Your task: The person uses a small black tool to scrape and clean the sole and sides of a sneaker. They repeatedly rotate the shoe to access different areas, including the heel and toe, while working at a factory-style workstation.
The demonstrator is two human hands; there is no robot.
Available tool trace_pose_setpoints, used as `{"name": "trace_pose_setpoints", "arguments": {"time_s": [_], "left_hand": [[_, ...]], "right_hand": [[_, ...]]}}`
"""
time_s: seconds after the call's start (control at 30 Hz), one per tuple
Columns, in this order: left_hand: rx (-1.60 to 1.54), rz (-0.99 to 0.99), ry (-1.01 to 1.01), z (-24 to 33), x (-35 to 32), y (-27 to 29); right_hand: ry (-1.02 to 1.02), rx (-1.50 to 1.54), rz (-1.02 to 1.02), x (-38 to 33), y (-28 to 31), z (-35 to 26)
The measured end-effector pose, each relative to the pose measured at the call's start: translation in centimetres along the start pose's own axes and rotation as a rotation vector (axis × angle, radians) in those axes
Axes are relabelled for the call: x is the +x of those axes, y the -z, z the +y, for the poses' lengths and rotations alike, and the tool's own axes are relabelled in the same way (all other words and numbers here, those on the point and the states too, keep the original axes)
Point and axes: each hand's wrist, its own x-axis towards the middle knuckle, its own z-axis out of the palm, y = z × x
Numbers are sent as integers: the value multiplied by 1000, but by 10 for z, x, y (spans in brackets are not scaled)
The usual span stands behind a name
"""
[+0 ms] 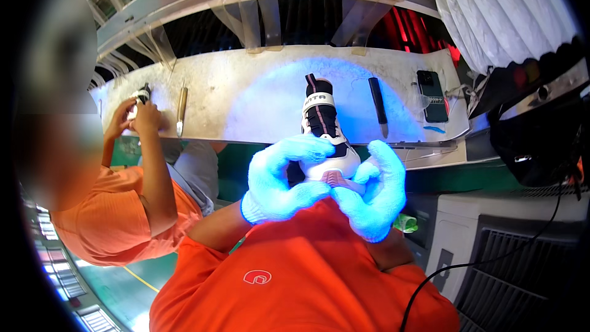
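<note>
A white and black sneaker (321,123) with pinkish laces and a pinkish sole patch at the toe is held at the bench's near edge, its toe toward me and its heel tab pointing away. My left hand (279,181), in a knitted glove lit bright blue, curls round the left side of the toe, fingers over the top and thumb low by the sole. On the other side my right hand (380,193), gloved alike, is bent round the toe with its thumb side against the sole edge. The fingers partly hide the shoe's front.
Right of the sneaker lies a black-handled knife (377,101), then a dark phone (432,95). Farther left is a wooden-handled blade (182,110). A co-worker's hands (138,114) hold another shoe there. A white ribbed duct (501,15) and a black bag (534,147) flank the right side.
</note>
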Motion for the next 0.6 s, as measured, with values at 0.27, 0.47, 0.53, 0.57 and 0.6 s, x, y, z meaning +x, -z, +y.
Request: {"name": "trace_pose_setpoints", "arguments": {"time_s": [0.27, 0.47, 0.53, 0.57, 0.6], "left_hand": [[104, -215, 71, -10, 11, 21], [-88, -88, 330, 19, 11, 5], [-114, -46, 369, 21, 8, 2], [-105, -31, 370, 21, 6, -1], [-96, -18, 370, 21, 5, -2]], "right_hand": [[-1, -51, -126, 20, -5, -28], [-71, 36, -216, 26, -3, -26], [125, -28, -164, 27, -4, -21], [126, -35, -154, 25, -4, -18], [82, 20, -172, 21, -5, -16]]}}
